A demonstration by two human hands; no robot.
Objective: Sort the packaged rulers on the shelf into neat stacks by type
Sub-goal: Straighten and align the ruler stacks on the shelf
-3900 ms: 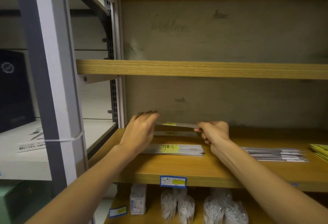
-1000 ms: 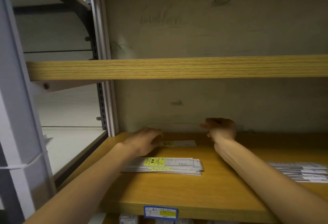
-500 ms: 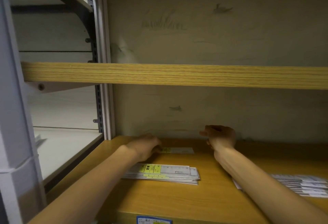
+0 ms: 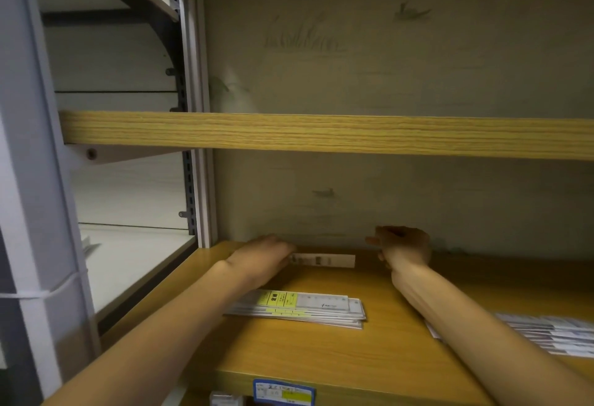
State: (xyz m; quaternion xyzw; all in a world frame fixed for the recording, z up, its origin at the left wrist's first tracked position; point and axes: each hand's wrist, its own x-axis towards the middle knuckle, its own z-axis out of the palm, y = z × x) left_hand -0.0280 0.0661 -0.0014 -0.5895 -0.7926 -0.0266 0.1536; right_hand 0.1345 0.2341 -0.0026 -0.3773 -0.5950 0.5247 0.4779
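Left hand (image 4: 262,256) now flat on back ruler pack (image 4: 324,259), set down | right hand (image 4: 403,246) curled, grip unclear | front stack (image 4: 299,307) awaits squaring.

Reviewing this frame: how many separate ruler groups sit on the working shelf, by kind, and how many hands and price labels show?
Ruler stacks: 2, front stack, right stack
Single rulers at the back: 1, back ruler
Hands: 2, left hand, right hand
Price labels: 1, shelf label
Total: 6
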